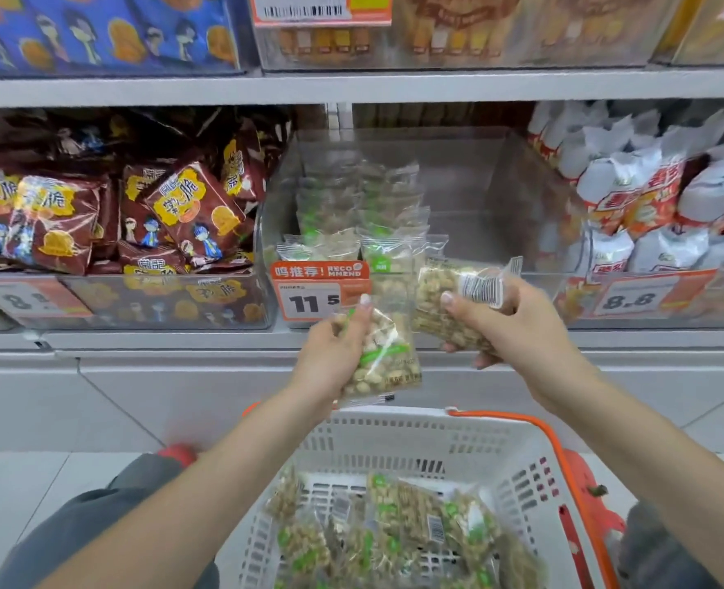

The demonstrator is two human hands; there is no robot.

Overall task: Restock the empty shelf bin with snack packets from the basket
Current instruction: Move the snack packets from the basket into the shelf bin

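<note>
Glossy clear-plastic snack packets (383, 350), clear smooth plastic bin (479, 184), white perforated plastic basket (415, 444).

A shop; shelves (352, 85) carry clear bins (458, 172) of packaged snacks (190, 210) behind printed price tags (320, 297); a white shopping basket (415, 444) stands below.

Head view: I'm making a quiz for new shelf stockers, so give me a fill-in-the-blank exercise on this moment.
1. Each hand, left hand and right hand, holds one ____ packet.
2. The white basket has an ____ handle.
3. The price tag on the clear bin begins with ____.
4. The bin to the left holds ____ packets.

Missing: nut; orange; 11; brown
</note>
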